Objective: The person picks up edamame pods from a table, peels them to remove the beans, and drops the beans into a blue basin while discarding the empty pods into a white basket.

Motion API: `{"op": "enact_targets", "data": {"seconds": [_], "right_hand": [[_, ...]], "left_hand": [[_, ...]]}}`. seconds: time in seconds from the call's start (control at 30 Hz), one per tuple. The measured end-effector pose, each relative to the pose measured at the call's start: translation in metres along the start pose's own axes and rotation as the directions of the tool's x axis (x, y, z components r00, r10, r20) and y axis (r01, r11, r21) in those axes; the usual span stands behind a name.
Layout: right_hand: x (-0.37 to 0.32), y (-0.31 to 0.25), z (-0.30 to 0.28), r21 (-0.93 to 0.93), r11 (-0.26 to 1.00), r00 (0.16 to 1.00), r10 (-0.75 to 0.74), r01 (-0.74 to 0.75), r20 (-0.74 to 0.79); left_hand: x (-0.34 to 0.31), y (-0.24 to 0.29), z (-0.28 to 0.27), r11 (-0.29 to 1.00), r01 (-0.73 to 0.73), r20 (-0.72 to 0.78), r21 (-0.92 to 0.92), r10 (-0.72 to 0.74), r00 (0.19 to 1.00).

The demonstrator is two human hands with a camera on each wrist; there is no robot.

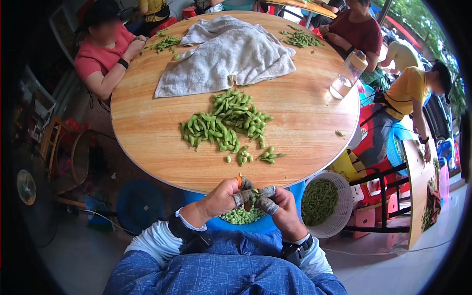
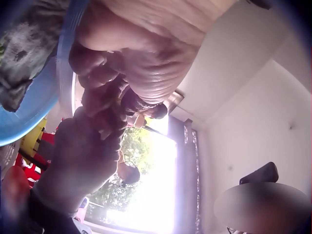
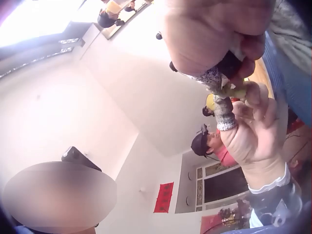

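Observation:
My left hand (image 1: 216, 199) and right hand (image 1: 289, 214) meet at the table's near edge. Knitted grey covers wrap some fingers and thumbs, and an orange band sits on one left finger. Between the fingertips is a green soybean pod (image 1: 255, 192), pinched from both sides and mostly hidden. In the right wrist view a bit of the pod (image 3: 236, 91) shows between the thumbs. Beneath the hands, a blue basin (image 1: 268, 226) holds shelled green beans (image 1: 241, 216). Ahead lies a pile of unshelled pods (image 1: 231, 123), with a few loose beans (image 1: 228, 159) and pods (image 1: 269, 155) nearer me.
A grey towel (image 1: 236, 56) covers something on the round wooden table (image 1: 147, 132). A clear bottle (image 1: 344, 78) stands at the right edge. Below it on the right is a white basket (image 1: 344, 206) of pods. People sit across the table, with smaller pod heaps (image 1: 301, 38) before them.

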State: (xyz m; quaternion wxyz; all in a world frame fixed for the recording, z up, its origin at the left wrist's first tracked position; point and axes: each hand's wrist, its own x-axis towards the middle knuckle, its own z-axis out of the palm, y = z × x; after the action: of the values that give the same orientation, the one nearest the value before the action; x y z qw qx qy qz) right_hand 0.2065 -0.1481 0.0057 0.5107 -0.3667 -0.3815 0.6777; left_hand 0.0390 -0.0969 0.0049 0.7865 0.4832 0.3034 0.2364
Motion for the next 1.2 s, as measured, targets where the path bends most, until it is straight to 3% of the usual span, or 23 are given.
{"op": "enact_targets", "data": {"seconds": [0.17,0.47,0.63,0.77,0.87,1.03,1.1,1.2], "right_hand": [[0.001,0.007,-0.002,-0.164,0.98,0.992,-0.105,0.115,0.068],[-0.001,0.001,-0.005,0.108,0.993,0.995,0.057,-0.049,-0.076],[-0.001,-0.001,-0.001,-0.073,0.995,0.991,-0.068,0.061,-0.111],[-0.002,-0.001,0.0,-0.282,0.948,0.988,-0.155,0.147,-0.007],[-0.003,0.001,-0.004,-0.215,0.97,0.994,-0.112,0.113,0.02],[-0.003,-0.003,-0.006,0.115,0.992,0.991,0.071,-0.058,-0.113],[-0.004,-0.008,-0.005,0.196,0.974,0.975,0.147,-0.114,-0.165],[-0.002,-0.007,-0.009,0.268,0.953,0.98,0.173,-0.141,-0.1]], "left_hand": [[0.001,-0.005,-0.003,0.994,0.019,-0.021,-0.108,-0.021,1.0],[-0.001,-0.001,0.003,0.995,-0.082,-0.077,-0.061,0.077,0.994],[-0.002,-0.005,0.004,0.986,-0.114,-0.095,-0.125,0.102,0.99],[0.003,-0.016,0.001,0.992,-0.125,-0.041,-0.003,0.125,0.991],[0.003,-0.019,-0.005,0.991,-0.13,0.008,-0.023,0.13,0.991],[0.0,-0.01,0.002,0.989,-0.111,-0.03,-0.099,0.108,0.994],[0.001,-0.01,0.002,0.994,-0.112,-0.004,-0.016,0.111,0.994],[0.002,-0.014,0.002,0.982,-0.157,0.032,0.103,0.154,0.988]]}}
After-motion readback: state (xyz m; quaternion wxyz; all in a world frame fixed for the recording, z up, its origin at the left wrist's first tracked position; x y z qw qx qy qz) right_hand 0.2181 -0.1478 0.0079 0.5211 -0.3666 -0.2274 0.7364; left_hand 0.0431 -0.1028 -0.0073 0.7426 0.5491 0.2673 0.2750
